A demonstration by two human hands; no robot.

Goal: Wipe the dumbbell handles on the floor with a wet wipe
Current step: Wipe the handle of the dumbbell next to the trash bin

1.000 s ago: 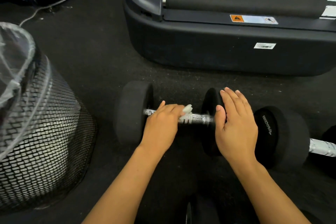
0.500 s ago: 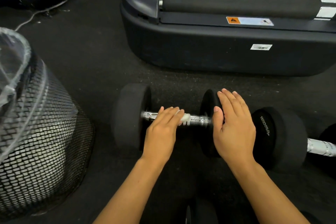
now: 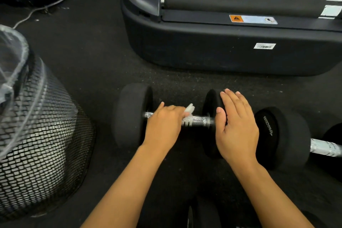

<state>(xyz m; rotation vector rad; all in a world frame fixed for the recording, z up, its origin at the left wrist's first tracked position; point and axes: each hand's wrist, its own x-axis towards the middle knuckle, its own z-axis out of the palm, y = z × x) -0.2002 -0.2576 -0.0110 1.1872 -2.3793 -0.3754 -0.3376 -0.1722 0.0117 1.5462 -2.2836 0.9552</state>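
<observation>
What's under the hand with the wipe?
The left hand presses a white wet wipe on the dumbbell's silver handle. The handle shows on both sides; the part beneath the hand is covered.

There is one view only, from a wide-angle camera on the person's head, looking forward and steeply down at the floor [image 3: 88, 65]. It sits close: both forearms run in from the near edge, and the left hand [image 3: 162, 126] and right hand [image 3: 236, 131] lie near the middle of the frame. The lens bends the scene at the edges. A mesh bin [image 3: 40, 144] fills the near left, a treadmill [image 3: 222, 52] the far right.
</observation>
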